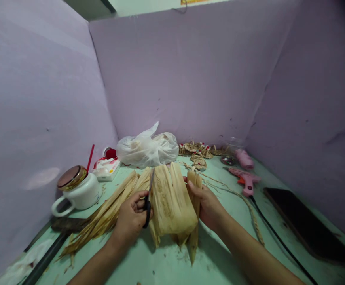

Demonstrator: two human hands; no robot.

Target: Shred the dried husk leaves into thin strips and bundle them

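The left hand [131,219], its grip closed on the black-handled steel scissors [148,198], sets the blades against the broad tan dried husk [169,202] just right of that grip. The right hand [208,206] pinches the husk's far edge, standing it upright over the mint-green counter [220,257], likely to steady it.

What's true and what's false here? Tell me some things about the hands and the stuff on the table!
1. The left hand holds black scissors. True.
2. The right hand is empty. False: it grips the dried husks.
3. The white mug has a lid on. True.
4. The plastic bag is black. False: the plastic bag is whitish and partly see-through.
5. The pink glue gun lies on the table, apart from both hands. True.
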